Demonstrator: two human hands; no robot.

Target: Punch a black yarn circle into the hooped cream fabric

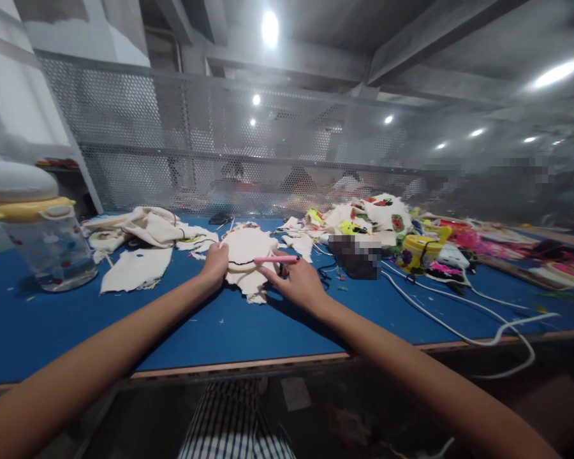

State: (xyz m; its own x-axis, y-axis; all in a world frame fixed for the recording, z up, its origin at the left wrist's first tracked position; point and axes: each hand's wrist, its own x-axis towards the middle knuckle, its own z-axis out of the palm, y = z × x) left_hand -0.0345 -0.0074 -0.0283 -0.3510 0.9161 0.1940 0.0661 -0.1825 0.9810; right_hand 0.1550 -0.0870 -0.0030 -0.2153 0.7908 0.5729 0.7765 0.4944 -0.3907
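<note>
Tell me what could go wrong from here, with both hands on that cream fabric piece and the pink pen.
1. The left hand pins only one edge of the cream fabric piece; it may shift or bunch as the pink pen in the right hand drags across, skewing the line.
2. Loose scraps lie close by and could catch underneath.
3. The white cable trails over the table edge near the right forearm; snagging it could pull the yellow container.

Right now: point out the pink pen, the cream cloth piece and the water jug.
pink pen [276,259], head view, mid-shaft
cream cloth piece [247,250], head view, bare middle between the hands
water jug [52,250], head view, clear wall
</note>
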